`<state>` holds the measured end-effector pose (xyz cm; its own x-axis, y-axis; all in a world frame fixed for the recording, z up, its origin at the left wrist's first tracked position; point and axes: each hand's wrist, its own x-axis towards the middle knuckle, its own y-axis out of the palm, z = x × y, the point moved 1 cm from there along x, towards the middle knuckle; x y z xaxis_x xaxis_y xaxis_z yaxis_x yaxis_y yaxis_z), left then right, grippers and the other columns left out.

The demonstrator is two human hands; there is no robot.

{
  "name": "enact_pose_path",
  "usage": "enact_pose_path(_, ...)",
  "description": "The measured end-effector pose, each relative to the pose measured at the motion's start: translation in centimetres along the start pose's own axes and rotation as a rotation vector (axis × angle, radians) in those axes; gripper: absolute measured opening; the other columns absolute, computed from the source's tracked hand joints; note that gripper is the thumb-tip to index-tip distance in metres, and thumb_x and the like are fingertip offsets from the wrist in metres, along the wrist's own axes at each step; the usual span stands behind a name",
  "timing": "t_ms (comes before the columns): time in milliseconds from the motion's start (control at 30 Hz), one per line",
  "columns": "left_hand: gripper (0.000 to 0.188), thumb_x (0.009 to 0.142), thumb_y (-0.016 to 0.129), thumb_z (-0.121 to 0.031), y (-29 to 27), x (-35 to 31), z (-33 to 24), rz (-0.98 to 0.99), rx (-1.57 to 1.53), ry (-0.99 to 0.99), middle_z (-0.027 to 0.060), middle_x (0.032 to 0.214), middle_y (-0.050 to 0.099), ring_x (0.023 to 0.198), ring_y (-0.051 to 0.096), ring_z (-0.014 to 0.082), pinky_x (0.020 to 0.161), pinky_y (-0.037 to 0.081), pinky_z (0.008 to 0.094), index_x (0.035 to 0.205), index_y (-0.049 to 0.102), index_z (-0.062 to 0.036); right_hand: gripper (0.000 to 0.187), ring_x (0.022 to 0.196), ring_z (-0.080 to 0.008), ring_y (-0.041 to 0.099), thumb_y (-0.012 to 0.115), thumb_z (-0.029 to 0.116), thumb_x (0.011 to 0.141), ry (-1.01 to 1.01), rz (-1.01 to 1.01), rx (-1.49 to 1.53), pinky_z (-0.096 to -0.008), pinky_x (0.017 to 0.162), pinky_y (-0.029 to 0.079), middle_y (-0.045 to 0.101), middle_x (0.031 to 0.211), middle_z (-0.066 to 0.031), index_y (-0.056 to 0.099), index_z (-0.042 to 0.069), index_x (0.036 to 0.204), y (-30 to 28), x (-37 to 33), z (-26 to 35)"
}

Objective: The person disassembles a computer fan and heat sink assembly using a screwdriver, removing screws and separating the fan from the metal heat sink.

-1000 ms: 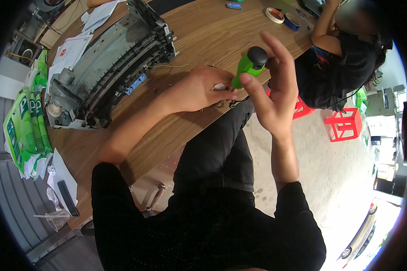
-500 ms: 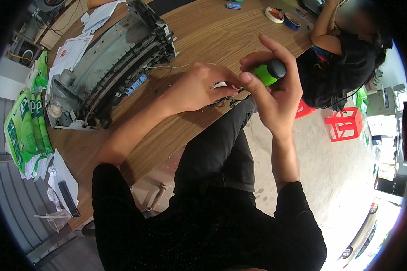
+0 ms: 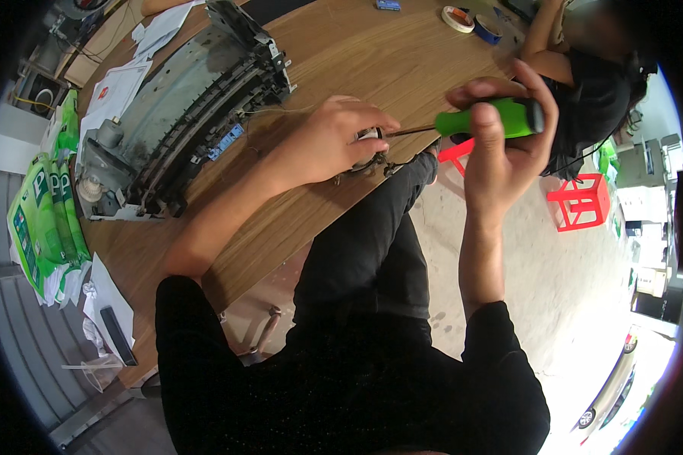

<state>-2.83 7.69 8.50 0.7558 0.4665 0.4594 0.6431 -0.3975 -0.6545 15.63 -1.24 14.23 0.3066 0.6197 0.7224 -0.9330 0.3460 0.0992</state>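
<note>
A green-handled screwdriver with a black end [image 3: 474, 121] is gripped in my right hand [image 3: 501, 163], whose fingers curl round the handle. Its thin shaft lies nearly level and points left, the tip reaching the fingers of my left hand [image 3: 330, 140]. That hand is closed in a pinch on a small dark and white part [image 3: 370, 139] at the table's front edge. Fingers cover much of the part, so its kind is unclear. Small dark pieces [image 3: 388, 168] sit just below it by the edge.
Left of my hands lies a long grey and black machine frame [image 3: 197, 106] on the wooden table [image 3: 341, 53]. Green packages [image 3: 42, 212] stand at the left edge. Two tape rolls [image 3: 458, 19] lie at the far side, near a seated person [image 3: 584, 114]. A red stool [image 3: 579, 203] stands right.
My right hand has moved right, and the screwdriver has swung from end-on to sideways, baring its shaft. My left hand stays nearly in place, with more of the small part showing.
</note>
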Motion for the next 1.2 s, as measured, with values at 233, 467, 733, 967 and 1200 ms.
enact_pose_path(233,0.061,0.083,0.081,-0.029,-0.4,-2.0,-1.5,0.087,0.263,-0.095,0.017,0.142,0.055,0.131,0.053,0.0365,0.109,0.043,0.043,0.137,0.06,-0.0092,0.04,0.071,-0.0172,0.064,0.063,0.004,0.097,0.034,-0.366,-0.011,-0.031,0.064,0.056,0.063,0.092,-0.0105,0.048,0.0,0.134,-5.2,-2.1,0.3)
enact_pose_path(467,0.067,0.082,0.08,-0.023,-0.9,-1.5,-1.7,0.182,0.239,-0.236,0.0179,0.147,0.049,0.136,0.048,0.0383,0.113,0.039,0.0441,0.141,0.054,-0.0061,0.015,0.071,-0.0121,0.063,0.077,0.01,0.088,0.781,0.133,-0.509,-0.0281,0.062,0.048,0.065,0.079,-0.0025,0.068,0.003,0.096,-7.0,-10.9,-7.1)
enact_pose_path(733,0.067,0.086,0.079,-0.019,-3.7,-0.6,-1.9,-0.002,0.142,-0.263,0.0171,0.14,0.058,0.13,0.056,0.0262,0.108,0.043,0.0363,0.144,0.05,0.0,0.027,0.083,-0.032,0.069,0.078,0.014,0.083,0.349,0.385,-0.604,-0.0391,0.073,0.055,0.067,0.092,-0.0132,0.071,0.004,0.107,-1.6,-10.2,-6.8)
enact_pose_path(967,0.067,0.086,0.08,-0.028,-7.6,-1.4,-2.3,-0.239,0.14,-0.296,0.0215,0.134,0.061,0.125,0.059,0.035,0.106,0.044,0.0404,0.14,0.053,0.0002,0.016,0.081,-0.0309,0.069,0.077,0.014,0.083,0.354,0.373,-0.725,-0.0403,0.07,0.055,0.068,0.092,-0.0091,0.071,0.008,0.097,-0.8,-10.8,-7.6)
enact_pose_path(1200,0.067,0.079,0.078,-0.009,-8.0,-10.8,-6.5,0.05,0.372,-0.528,0.0163,0.152,0.048,0.14,0.047,0.0338,0.115,0.039,0.0399,0.142,0.055,-0.0075,0.012,0.077,-0.0294,0.069,0.077,0.01,0.083,0.347,0.273,-0.631,-0.038,0.067,0.054,0.067,0.088,-0.0108,0.069,0.005,0.091,-1.5,-11.8,-5.5)
